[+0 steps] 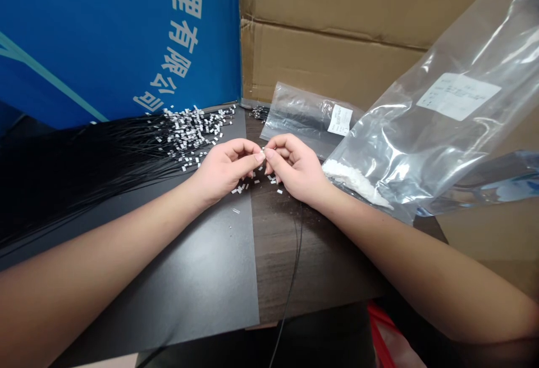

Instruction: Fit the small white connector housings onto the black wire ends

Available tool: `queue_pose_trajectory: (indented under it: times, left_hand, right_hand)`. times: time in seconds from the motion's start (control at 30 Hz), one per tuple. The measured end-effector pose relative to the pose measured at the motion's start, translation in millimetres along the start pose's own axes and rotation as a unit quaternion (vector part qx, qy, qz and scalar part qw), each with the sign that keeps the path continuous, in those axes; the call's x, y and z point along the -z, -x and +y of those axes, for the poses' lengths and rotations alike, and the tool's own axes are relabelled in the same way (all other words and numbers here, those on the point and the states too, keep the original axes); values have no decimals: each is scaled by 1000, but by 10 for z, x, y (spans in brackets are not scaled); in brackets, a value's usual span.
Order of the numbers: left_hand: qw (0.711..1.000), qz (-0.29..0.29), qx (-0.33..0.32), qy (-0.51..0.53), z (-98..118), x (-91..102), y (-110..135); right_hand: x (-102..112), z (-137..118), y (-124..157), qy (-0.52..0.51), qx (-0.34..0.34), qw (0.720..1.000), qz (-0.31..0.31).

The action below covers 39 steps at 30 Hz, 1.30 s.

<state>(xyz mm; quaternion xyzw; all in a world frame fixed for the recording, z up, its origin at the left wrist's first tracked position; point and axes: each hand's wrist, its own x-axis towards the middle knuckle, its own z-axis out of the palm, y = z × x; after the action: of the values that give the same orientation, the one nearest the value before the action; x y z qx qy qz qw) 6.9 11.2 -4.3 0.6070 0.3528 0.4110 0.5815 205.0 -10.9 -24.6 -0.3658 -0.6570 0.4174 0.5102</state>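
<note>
My left hand (pixel 227 168) and my right hand (pixel 297 168) meet above the table, fingertips pinched together. Between the fingertips is a tiny whitish connector piece (pixel 263 151), mostly covered by my left thumb and finger. A thin black wire (pixel 293 269) hangs down from beneath my right hand over the table's front edge; its upper end is hidden in the fingers. Under both hands lie several loose white connector pieces (pixel 279 191).
At left lies a large bundle of black wires (pixel 84 154) with white connector ends (pixel 189 129). A flat clear bag (pixel 303 112) is behind my hands. At right, a big clear bag (pixel 404 137) contains white pieces (pixel 357 180). Blue panel (pixel 118 25) and cardboard (pixel 337 36) stand behind.
</note>
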Motion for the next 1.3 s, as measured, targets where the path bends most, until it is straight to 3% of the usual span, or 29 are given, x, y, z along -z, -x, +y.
queue_pose_trajectory:
  times: [1.3]
  left_hand:
    - [1000,24,6,-1,13,-21,-7]
  right_hand:
    - [4,-33,11,17,-20,1000,8]
